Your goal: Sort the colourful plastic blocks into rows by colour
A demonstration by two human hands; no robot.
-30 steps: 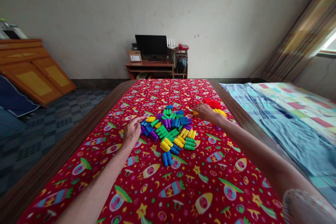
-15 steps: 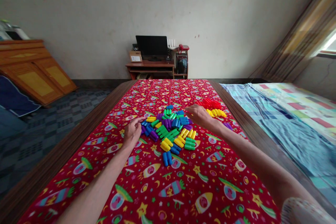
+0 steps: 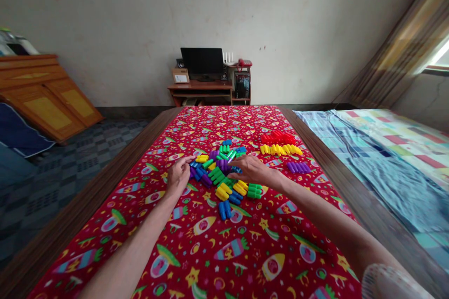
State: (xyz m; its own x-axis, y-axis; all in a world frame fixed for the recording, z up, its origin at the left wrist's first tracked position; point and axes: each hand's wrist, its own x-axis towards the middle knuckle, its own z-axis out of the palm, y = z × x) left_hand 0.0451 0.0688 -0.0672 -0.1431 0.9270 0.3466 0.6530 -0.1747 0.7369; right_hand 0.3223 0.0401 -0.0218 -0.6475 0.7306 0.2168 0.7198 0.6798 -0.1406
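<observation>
A mixed heap of plastic blocks [image 3: 224,170], blue, green, yellow and purple, lies mid-table on a red rocket-print cloth [image 3: 224,243]. My left hand [image 3: 178,176] rests curled at the heap's left edge, fingertips pinched by the blue blocks. My right hand [image 3: 249,171] lies over the heap's right side with fingers bent down onto the blocks; what it grips is hidden. To the far right sit sorted rows: red blocks [image 3: 278,138], yellow blocks [image 3: 280,150] and a few purple blocks [image 3: 298,167].
The table's wooden edge [image 3: 354,196] runs along the right, beside a bed with patchwork sheets [image 3: 393,149]. A desk with a monitor [image 3: 206,74] stands at the far wall. A wooden cabinet [image 3: 45,98] leans at the left.
My right hand has drawn back from the sorted rows at the far right and now lies on the mixed heap. The left hand has barely moved.
</observation>
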